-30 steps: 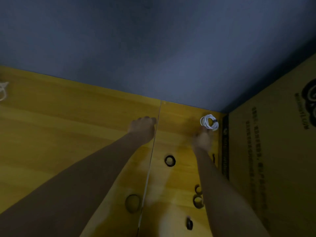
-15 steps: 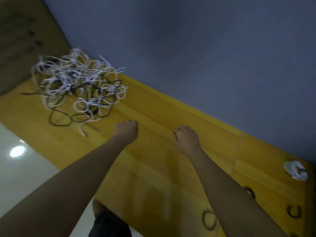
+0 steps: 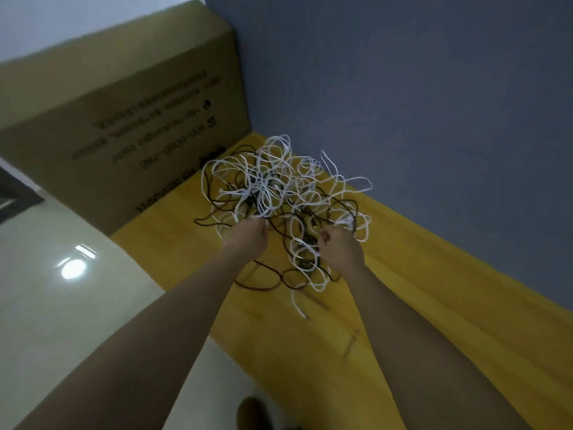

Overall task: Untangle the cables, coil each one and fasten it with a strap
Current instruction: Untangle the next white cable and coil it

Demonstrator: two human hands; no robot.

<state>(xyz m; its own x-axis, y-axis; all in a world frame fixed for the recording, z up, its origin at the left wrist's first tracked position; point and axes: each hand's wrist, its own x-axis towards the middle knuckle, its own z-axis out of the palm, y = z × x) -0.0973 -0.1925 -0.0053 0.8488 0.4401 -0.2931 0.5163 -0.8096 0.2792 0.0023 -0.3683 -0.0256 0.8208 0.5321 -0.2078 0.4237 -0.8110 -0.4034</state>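
A tangled heap of white and dark cables (image 3: 279,193) lies on the yellow wooden table (image 3: 418,305), close to the blue wall. My left hand (image 3: 248,234) reaches into the near left side of the heap, its fingers curled among white strands. My right hand (image 3: 339,243) is at the near right side of the heap, fingers curled round a white cable. Loose cable ends trail toward me between my two forearms. No strap or coiled cable shows in this view.
A large cardboard box (image 3: 124,125) stands at the table's left end, right beside the heap. The blue wall (image 3: 403,88) runs along the table's far edge. Glossy pale floor (image 3: 62,290) lies at the lower left, with my foot (image 3: 251,412) at the bottom.
My view swung left from the coiled white cable at the right end to the tangled heap. Both hands moved from bare tabletop into the heap and took hold of cables.
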